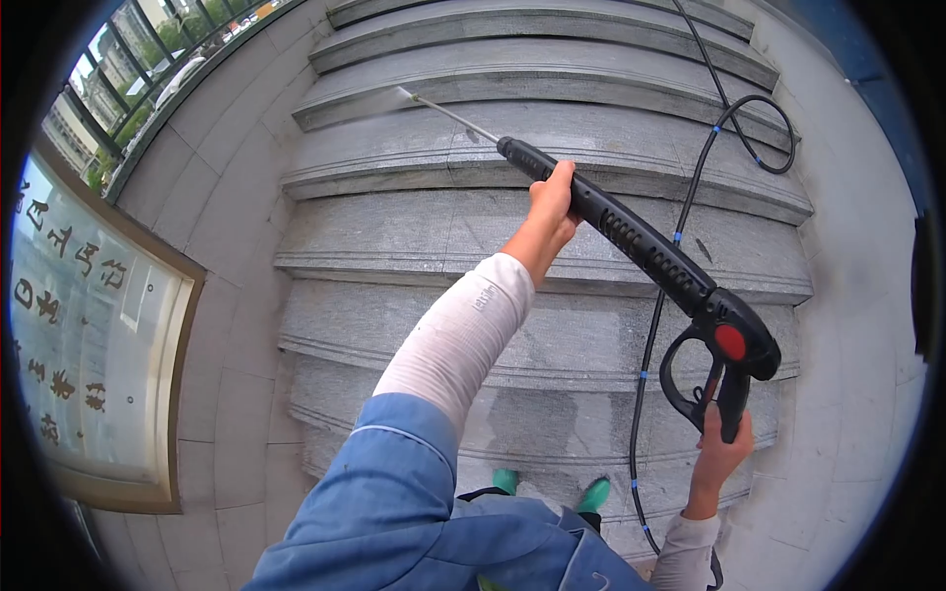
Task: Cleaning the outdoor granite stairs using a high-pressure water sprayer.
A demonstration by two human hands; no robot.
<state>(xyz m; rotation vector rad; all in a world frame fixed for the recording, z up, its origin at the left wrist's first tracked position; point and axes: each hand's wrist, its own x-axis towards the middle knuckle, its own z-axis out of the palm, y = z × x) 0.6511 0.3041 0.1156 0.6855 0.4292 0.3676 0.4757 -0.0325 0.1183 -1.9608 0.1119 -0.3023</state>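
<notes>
A black pressure washer gun (pixel 637 235) with a red round patch lies diagonally across the view. My left hand (pixel 554 203) is closed around its long ribbed barrel. Low on the right, my right hand (pixel 723 451) grips the handle near the trigger. From the barrel a thin metal lance (pixel 462 120) points to the upper left, and a fine spray leaves its nozzle over the stone steps (pixel 369 225). A black hose (pixel 644 374) with blue bands runs down the steps beside the gun and loops at the upper right.
Tiled walls flank the stairs, the right wall (pixel 842 310) curving alongside. At left hangs a framed panel (pixel 96 332) bearing writing, below a metal railing (pixel 111 111). My green-shod feet (pixel 593 495) stand on a lower step. Darker wet patches mark several steps.
</notes>
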